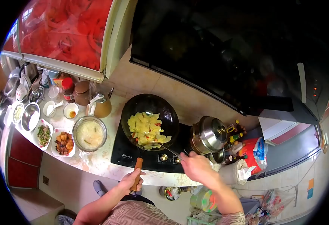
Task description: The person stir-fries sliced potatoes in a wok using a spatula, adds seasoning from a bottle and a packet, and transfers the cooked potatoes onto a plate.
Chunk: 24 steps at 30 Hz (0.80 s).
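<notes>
A black wok sits on the left side of the black stove. Pale yellow slices of food with a few red and green bits lie in it. My left hand is closed around the wok's wooden handle, close to my body. In my right hand is the handle of a metal spatula. Its head reaches into the near edge of the food and is partly hidden there.
Right of the wok stands a lidded steel pot. A bowl of cloudy liquid, a dish of browned chunks and a dish of chopped greens line the left counter. Overhead hangs a dark range hood.
</notes>
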Each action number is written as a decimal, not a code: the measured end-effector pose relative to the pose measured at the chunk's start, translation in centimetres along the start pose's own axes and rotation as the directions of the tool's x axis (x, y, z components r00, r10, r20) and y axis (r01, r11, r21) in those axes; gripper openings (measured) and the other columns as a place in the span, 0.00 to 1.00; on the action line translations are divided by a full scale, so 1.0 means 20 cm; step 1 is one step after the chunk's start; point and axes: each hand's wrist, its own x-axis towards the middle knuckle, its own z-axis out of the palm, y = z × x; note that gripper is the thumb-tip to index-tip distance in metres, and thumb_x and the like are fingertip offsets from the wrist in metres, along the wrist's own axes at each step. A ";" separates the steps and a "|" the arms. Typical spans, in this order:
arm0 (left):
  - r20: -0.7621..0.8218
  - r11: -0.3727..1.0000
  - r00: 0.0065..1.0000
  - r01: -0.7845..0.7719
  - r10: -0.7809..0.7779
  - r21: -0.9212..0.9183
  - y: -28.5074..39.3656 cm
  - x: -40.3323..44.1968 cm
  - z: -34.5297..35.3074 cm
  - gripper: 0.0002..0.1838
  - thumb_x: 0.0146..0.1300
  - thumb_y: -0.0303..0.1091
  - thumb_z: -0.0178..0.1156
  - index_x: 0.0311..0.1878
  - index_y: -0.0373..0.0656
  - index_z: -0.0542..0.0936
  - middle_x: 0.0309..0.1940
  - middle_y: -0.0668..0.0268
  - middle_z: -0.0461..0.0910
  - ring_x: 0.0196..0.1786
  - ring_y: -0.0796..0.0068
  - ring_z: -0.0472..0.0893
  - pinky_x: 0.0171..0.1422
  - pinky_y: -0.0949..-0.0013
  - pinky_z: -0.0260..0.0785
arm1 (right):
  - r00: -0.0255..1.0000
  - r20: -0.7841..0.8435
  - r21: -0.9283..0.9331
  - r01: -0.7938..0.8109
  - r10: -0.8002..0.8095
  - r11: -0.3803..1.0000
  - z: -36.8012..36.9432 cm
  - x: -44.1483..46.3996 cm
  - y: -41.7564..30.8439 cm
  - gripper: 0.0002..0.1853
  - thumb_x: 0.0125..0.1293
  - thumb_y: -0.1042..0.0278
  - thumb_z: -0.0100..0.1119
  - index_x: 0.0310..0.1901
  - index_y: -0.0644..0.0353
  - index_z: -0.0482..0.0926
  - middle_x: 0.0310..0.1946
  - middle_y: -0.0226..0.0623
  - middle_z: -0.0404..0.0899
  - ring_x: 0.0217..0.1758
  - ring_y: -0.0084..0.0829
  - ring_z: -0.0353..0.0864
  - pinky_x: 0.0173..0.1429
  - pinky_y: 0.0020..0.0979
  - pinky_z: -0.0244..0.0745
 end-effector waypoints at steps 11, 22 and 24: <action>0.001 1.000 1.000 0.005 -0.005 -0.019 0.01 -0.01 -0.01 0.28 0.68 0.57 0.51 0.53 0.40 0.70 0.25 0.67 0.68 0.20 0.76 0.67 0.24 0.71 0.63 | 1.000 -0.020 0.014 -0.022 0.022 1.000 -0.01 0.03 0.01 0.14 0.64 0.65 0.54 0.48 0.59 0.78 0.32 0.49 0.79 0.33 0.51 0.81 0.38 0.47 0.77; -0.021 1.000 1.000 0.009 -0.009 0.006 0.02 -0.01 -0.01 0.27 0.69 0.57 0.51 0.53 0.40 0.70 0.25 0.67 0.68 0.20 0.76 0.67 0.25 0.71 0.64 | 0.986 -0.109 0.172 -0.108 0.128 0.979 0.11 0.11 -0.06 0.11 0.65 0.65 0.50 0.45 0.61 0.75 0.37 0.52 0.78 0.36 0.53 0.81 0.40 0.49 0.77; -0.016 1.000 1.000 0.010 -0.010 0.004 0.02 -0.01 -0.01 0.27 0.69 0.57 0.51 0.53 0.40 0.70 0.25 0.67 0.68 0.20 0.77 0.67 0.24 0.71 0.63 | 0.997 -0.014 0.206 -0.070 0.074 0.976 0.06 0.05 -0.07 0.11 0.66 0.64 0.50 0.45 0.60 0.75 0.38 0.51 0.78 0.36 0.53 0.81 0.39 0.49 0.77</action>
